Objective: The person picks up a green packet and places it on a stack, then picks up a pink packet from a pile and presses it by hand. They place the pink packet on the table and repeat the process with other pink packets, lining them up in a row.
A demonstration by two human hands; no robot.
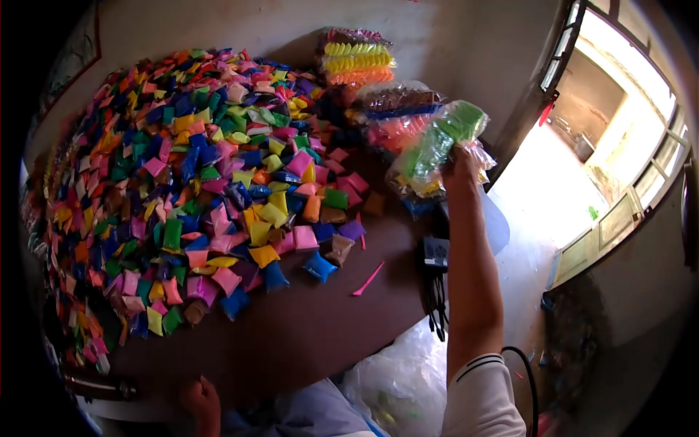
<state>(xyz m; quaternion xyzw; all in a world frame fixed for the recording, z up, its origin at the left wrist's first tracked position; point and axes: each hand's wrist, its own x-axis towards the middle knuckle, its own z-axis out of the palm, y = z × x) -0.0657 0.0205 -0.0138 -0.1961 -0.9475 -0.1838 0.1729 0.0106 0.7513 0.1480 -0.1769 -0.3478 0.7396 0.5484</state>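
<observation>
My right hand [457,162] reaches far out over the table's right side, its fingers closed on a clear plastic bag with green items [460,122]. Around it lie more clear bags, one with pink items [397,130]. My left hand [200,397] is curled at the table's near edge, with no object visible in it. Beyond it spreads a large heap of small colourful packets [218,160]. A pink plastic stick [369,279] lies on the brown table [306,342], right of a blue packet [320,267].
Stacked bags with yellow and orange items [358,60] stand against the back wall. A black box [435,253] with cables sits at the table's right edge. A clear plastic bag [404,375] is below the near edge. An open doorway [575,146] is at right.
</observation>
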